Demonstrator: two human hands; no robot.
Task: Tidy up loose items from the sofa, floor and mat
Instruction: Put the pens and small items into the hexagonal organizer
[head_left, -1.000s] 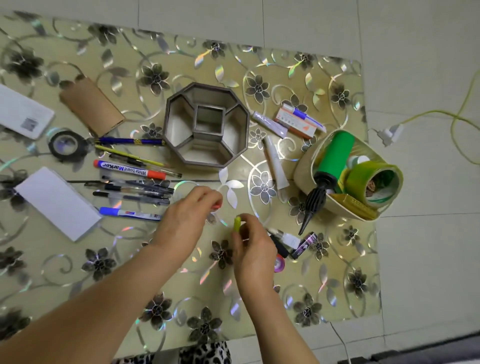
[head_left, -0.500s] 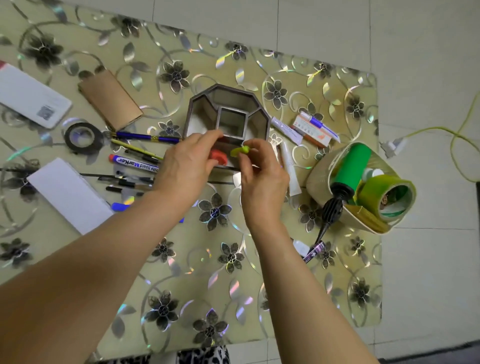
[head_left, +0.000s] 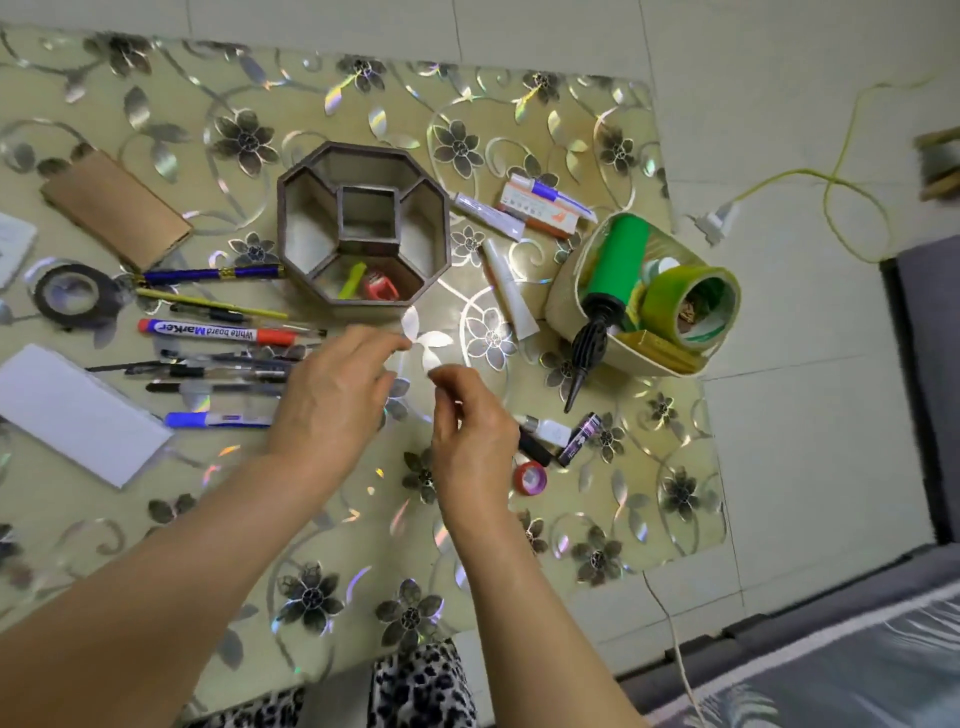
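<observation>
An octagonal brown organiser (head_left: 291, 218) stands on the flowered mat (head_left: 260, 499). In its near compartment lie a small yellow-green item (head_left: 353, 279) and a small red item (head_left: 381, 287). Below the organiser, my left hand (head_left: 332, 395) hovers over the mat with fingers loosely curled and nothing in it. Beside it my right hand (head_left: 470, 431) is also empty, fingertips lightly bent. Left of my hands lies a row of pens and markers, among them a whiteboard marker (head_left: 218, 331) and a blue marker (head_left: 218, 419).
A black tape roll (head_left: 72, 296), a brown box (head_left: 117, 208) and white cards lie at the left. A cream tub (head_left: 563, 296) at the right holds a green pump (head_left: 613, 260) and green tape (head_left: 691, 306). Small tubes and red tape (head_left: 531, 477) lie near my right hand. A yellow cable (head_left: 831, 182) crosses the floor.
Both hands carried the yellow-green and red items up to the organiser, let them go into its near compartment, and drew back toward me empty.
</observation>
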